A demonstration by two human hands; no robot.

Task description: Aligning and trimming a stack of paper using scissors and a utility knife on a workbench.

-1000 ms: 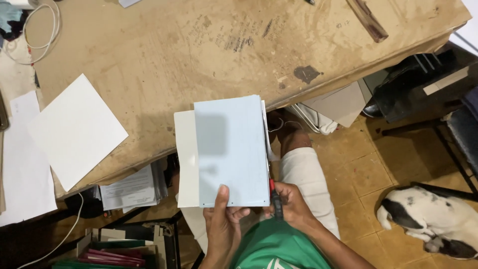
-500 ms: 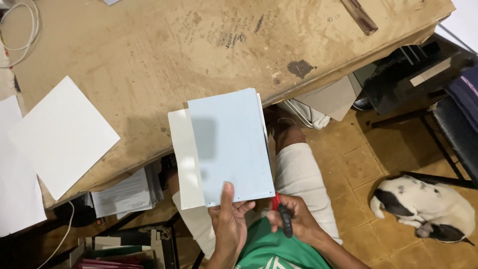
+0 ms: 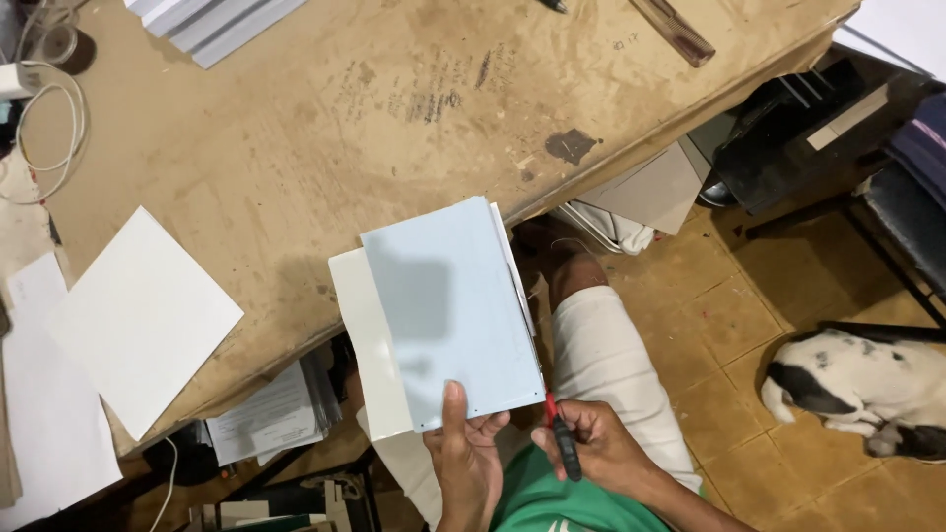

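Observation:
My left hand grips the near edge of a stack of pale blue and white sheets, thumb on top, holding it over the edge of the brown wooden table. My right hand holds a small tool with a black handle and a red tip right at the stack's near right corner. A cream sheet sticks out on the stack's left side. My knee in light trousers is below.
A white sheet lies on the table at the left, more paper beside it. A stack of sheets sits at the far edge, a white cable at far left. A black-and-white dog lies on the tiled floor at right.
The red-tipped tool has shifted from the stack's right edge down to its near right corner. The view has drifted, so table and dog sit differently in the picture.

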